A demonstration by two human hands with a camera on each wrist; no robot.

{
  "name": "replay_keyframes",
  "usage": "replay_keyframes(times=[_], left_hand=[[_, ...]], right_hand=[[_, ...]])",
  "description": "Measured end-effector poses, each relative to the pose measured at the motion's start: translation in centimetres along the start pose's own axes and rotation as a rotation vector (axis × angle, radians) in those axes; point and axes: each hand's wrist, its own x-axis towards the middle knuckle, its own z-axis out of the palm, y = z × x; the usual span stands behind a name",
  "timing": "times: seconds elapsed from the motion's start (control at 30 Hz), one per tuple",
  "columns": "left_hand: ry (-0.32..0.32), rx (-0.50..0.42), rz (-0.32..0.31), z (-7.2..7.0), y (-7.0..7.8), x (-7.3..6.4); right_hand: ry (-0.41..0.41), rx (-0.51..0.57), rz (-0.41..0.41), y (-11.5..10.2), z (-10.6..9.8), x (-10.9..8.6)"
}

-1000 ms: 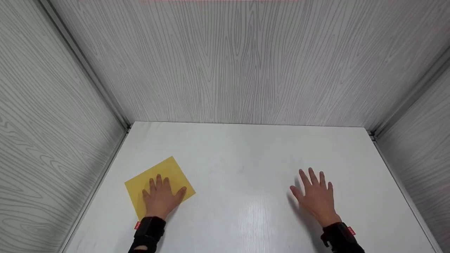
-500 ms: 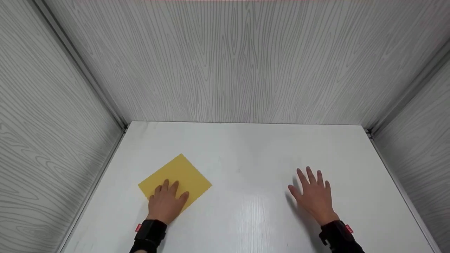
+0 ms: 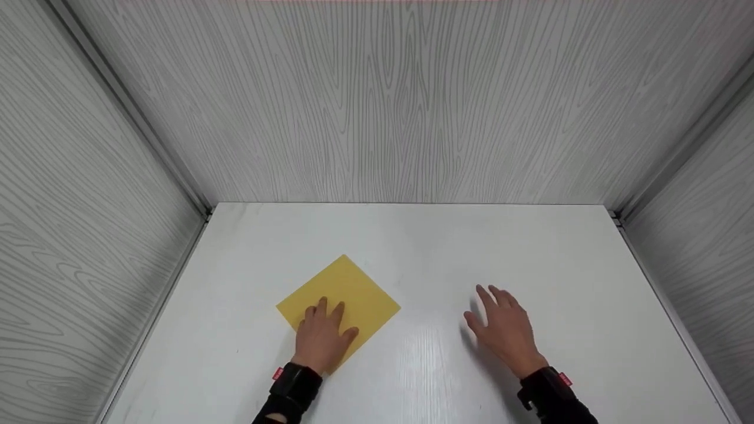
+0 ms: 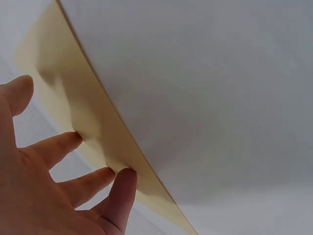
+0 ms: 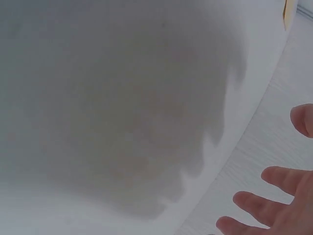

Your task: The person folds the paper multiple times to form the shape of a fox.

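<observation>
A square sheet of yellow paper point(image 3: 359, 288) lies flat on the white table, one corner pointing at the back wall. My left hand point(image 3: 321, 338) presses on its near left part with spread fingers; in the left wrist view the fingertips point(image 4: 73, 138) touch the yellow sheet point(image 4: 93, 112). To the right of the paper, my right hand point(image 3: 503, 333) hovers over the table with relaxed fingers and holds nothing. Its shadow falls on the tabletop in the right wrist view, where a sliver of the paper point(image 5: 287, 12) shows at the top right.
The white tabletop point(image 3: 424, 247) is bounded by a grey wood-grain back wall point(image 3: 400, 106), a left panel point(image 3: 76, 235) and a right panel point(image 3: 701, 224). Black bands are worn on both wrists.
The yellow paper has slid right along the table under my left hand, turning slightly clockwise. My right hand has shifted a little left, its fingers drawing closer together.
</observation>
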Motion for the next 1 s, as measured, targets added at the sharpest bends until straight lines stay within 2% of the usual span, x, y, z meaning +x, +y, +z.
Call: replay_keyframes(times=[0.07, 0.17, 0.3, 0.47, 0.73, 1.0], left_hand=[[0.025, 0.013, 0.027, 0.5, 1.0, 0.2], [0.057, 0.051, 0.053, 1.2, 2.1, 0.3], [0.063, 0.084, 0.069, 1.7, 3.2, 0.4], [0.05, 0.108, 0.07, 1.9, 4.0, 0.6], [0.01, 0.077, 0.071, 1.8, 4.2, 0.7], [-0.029, 0.015, 0.075, 1.9, 3.4, 0.5]], right_hand=[[0.019, 0.018, -0.047, -1.6, 0.4, 0.2], [0.003, 0.026, -0.106, -4.1, 0.9, 0.4], [-0.091, 0.014, -0.171, -7.1, 1.4, 0.6], [-0.229, -0.047, -0.268, -9.5, 2.2, 0.9], [-0.346, -0.017, -0.276, -11.3, 3.7, 2.1], [-0.384, -0.032, -0.271, -10.7, 4.2, 1.7]])
